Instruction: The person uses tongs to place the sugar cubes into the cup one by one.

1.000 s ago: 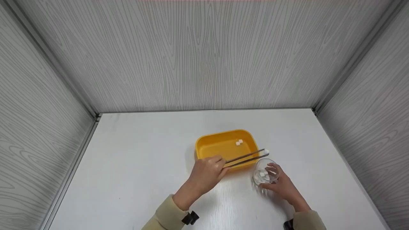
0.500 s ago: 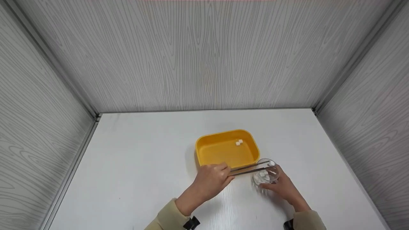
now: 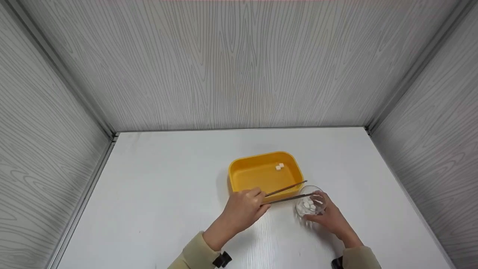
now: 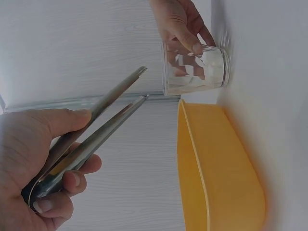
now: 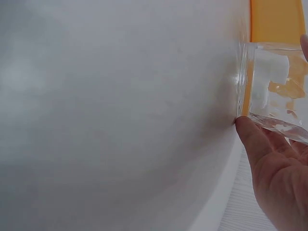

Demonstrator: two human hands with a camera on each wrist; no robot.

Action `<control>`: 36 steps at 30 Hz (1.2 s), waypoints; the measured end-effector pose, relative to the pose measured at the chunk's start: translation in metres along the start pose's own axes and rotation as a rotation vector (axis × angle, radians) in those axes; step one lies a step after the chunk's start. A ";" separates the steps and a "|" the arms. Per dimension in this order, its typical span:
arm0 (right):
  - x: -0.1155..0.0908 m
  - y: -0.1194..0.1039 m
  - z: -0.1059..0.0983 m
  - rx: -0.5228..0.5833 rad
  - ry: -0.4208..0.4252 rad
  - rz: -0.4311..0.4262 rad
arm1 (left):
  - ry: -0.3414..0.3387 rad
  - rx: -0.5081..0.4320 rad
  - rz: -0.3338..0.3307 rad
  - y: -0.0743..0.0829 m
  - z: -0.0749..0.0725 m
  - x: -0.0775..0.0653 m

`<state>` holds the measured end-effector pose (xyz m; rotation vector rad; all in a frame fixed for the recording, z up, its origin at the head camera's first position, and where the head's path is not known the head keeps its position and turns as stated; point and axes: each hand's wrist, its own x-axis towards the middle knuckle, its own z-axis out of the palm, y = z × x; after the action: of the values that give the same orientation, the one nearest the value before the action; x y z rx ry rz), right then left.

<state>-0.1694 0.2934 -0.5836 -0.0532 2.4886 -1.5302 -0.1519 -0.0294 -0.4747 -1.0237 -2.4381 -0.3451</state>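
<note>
My left hand (image 3: 242, 209) grips metal tongs (image 4: 91, 132), whose arms stand apart with nothing between the tips. In the head view the tong tips reach over the near right edge of the yellow tray (image 3: 239, 164) and the rim of a clear glass (image 3: 300, 200). Several white cubes (image 3: 308, 204) lie inside the glass. My right hand (image 3: 332, 216) holds the glass from its right side, thumb and fingers curled about it; in the right wrist view the thumb (image 5: 250, 134) sits by its base. Two white cubes (image 3: 279, 166) lie in the tray's far right part.
The tray and glass stand close together on a white table (image 3: 168, 186). Grey wood-patterned panels (image 3: 239, 67) rise behind the table and on both sides. A black strap device (image 3: 222, 259) is worn on the left wrist.
The tongs carried a white cube from beside the tray to over the glass. Their arms then spread, and that cube left the tips; the glass's pile looks larger. My right hand stayed put.
</note>
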 end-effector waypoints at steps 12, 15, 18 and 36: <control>0.000 0.001 0.000 -0.009 0.004 0.008 | -0.002 -0.012 -0.136 -0.027 0.008 -0.008; 0.000 0.002 0.000 -0.003 0.003 0.004 | -0.035 0.001 -0.171 -0.034 0.011 -0.009; 0.000 0.002 0.000 -0.001 0.004 0.004 | -0.056 0.012 -0.203 -0.041 0.016 -0.010; -0.002 -0.002 -0.001 -0.012 -0.006 0.016 | -0.139 0.050 -0.282 -0.071 0.041 0.000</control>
<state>-0.1682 0.2934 -0.5814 -0.0390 2.4879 -1.5063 -0.2164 -0.0618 -0.5135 -0.7030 -2.7079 -0.3116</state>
